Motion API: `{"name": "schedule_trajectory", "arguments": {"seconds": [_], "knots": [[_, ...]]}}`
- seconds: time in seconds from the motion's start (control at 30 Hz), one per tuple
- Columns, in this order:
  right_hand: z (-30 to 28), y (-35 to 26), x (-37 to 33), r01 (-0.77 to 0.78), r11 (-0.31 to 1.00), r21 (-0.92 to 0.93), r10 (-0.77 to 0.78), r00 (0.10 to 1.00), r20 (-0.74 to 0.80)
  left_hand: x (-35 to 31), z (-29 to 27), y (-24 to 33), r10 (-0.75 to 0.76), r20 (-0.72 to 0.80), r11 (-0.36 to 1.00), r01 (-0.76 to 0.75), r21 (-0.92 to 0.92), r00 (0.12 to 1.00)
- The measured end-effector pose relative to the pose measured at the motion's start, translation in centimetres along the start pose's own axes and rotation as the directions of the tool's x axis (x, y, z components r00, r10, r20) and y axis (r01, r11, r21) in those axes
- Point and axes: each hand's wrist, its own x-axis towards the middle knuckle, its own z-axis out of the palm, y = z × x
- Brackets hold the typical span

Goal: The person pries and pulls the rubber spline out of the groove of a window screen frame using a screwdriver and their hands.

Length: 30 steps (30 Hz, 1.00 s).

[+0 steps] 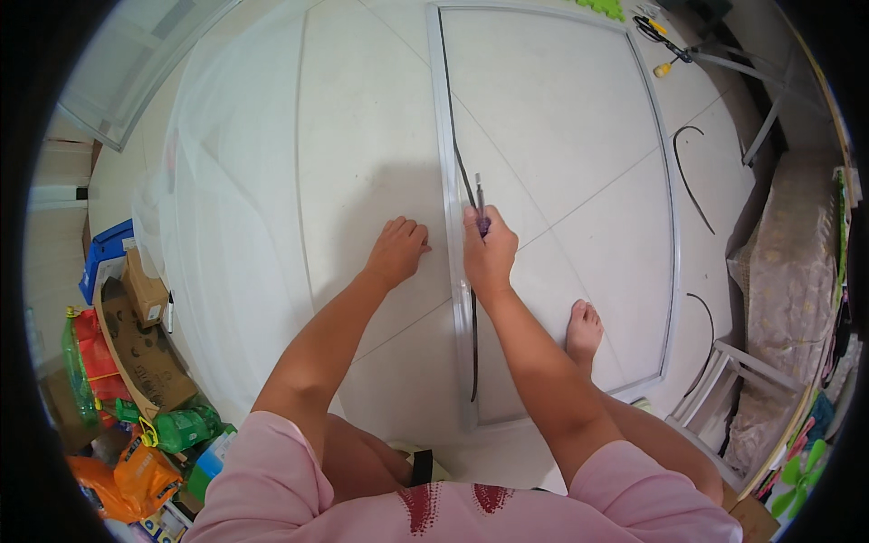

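Observation:
A large rectangular window-screen frame (441, 118) of silvery metal lies flat on the floor. A black rubber strip (460, 158) runs along its left side bar, and part of it stands loose from the bar. My right hand (491, 258) is closed around a screwdriver (481, 195) with a dark purple handle, its metal shaft pointing away from me. The thumb of that hand lies next to the strip at the bar. Left of the bar, my left hand (396, 251) hovers over the floor, fingers curled in; nothing shows sticking out of it.
Sheer white mesh (231, 181) spreads over the floor at left. Boxes (145, 348), green bottles (181, 428) and an orange bag (136, 480) crowd the lower left. Loose black strips (690, 185) lie to the right, near a step stool (724, 389). My bare foot (584, 328) is inside the frame.

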Motion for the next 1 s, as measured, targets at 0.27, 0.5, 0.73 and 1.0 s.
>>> {"name": "schedule_trajectory", "arguments": {"seconds": [0.27, 0.5, 0.73, 1.0], "knots": [[-1.2, 0.3, 2.0, 0.089, 0.980, 0.177, -0.072, 0.992, -0.101, -0.3, -2.8, 0.9, -0.193, 0.270, 0.963, 0.235, -0.133, 0.943], [-1.6, 1.6, 3.8, -0.389, 0.881, 0.270, 0.308, 0.904, 0.297, 7.5, 0.4, 2.6, -0.528, -0.184, 0.848, 0.502, -0.170, 0.829], [2.9, 2.6, 11.3, -0.349, 0.935, 0.058, 0.303, 0.875, 0.378, 10.4, -0.3, 2.1, -0.615, 0.167, 0.776, 0.629, -0.049, 0.771], [4.9, 3.2, 13.4, -0.216, 0.961, -0.172, 0.253, 0.938, 0.236, 10.7, -0.3, -0.5, -0.536, 0.302, 0.766, 0.604, -0.218, 0.788]]}}
